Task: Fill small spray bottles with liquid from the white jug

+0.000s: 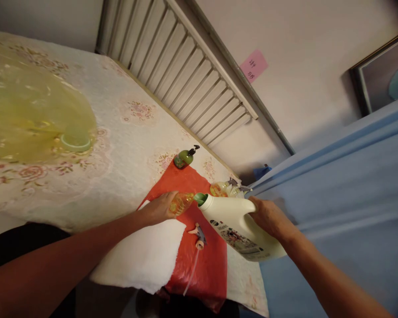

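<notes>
My left hand (pixel 159 207) is wrapped round a small clear bottle (pixel 181 203) with orange-yellow colouring. By its handle, my right hand (pixel 267 214) grips a large cream detergent jug (pixel 239 221), tipped so that its green spout (pixel 200 198) meets the mouth of the bottle. Whether liquid is flowing between them is too small to tell. Below the jug's neck, a detached spray trigger (pixel 199 236) with a thin tube lies on a red plastic sheet (pixel 202 269). A white towel (pixel 146 254) lies under my left forearm.
A green pump bottle (pixel 183 159) stands at the back of the sheet. Spray bottles (pixel 223 189) sit behind the jug. A yellowish plastic bag (pixel 36 110) covers the left of the floral tablecloth (pixel 126 154). A radiator (pixel 185 66) runs behind; blue fabric (pixel 345 185) is at right.
</notes>
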`<state>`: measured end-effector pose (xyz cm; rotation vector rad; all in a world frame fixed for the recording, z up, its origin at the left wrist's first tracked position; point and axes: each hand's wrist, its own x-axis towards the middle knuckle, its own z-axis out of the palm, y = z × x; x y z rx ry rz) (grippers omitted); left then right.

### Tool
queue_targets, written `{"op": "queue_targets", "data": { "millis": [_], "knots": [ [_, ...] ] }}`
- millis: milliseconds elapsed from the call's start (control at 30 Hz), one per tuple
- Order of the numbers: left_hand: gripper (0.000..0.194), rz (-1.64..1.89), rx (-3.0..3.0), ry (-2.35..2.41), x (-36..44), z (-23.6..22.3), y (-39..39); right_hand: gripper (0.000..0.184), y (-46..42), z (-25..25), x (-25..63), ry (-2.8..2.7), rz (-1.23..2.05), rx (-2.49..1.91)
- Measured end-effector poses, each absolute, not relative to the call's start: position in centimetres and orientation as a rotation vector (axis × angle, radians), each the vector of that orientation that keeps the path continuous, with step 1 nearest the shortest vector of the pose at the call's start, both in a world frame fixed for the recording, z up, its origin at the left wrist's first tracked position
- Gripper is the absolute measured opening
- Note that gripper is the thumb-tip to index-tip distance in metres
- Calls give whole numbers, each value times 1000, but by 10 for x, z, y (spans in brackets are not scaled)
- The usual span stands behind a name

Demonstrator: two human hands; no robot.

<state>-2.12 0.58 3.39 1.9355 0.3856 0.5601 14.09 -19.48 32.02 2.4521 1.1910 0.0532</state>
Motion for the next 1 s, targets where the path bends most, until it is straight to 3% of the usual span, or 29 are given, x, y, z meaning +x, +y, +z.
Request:
{"op": "queue_targets", "data": {
  "millis": [633,1000],
  "knots": [
    [76,557,1957,384,-22,36,6,16,-196,319,142,1234,71,2443],
    [79,583,1978,348,-20,29,7,16,-220,285,158,1330,-123,2763]
  ]
}}
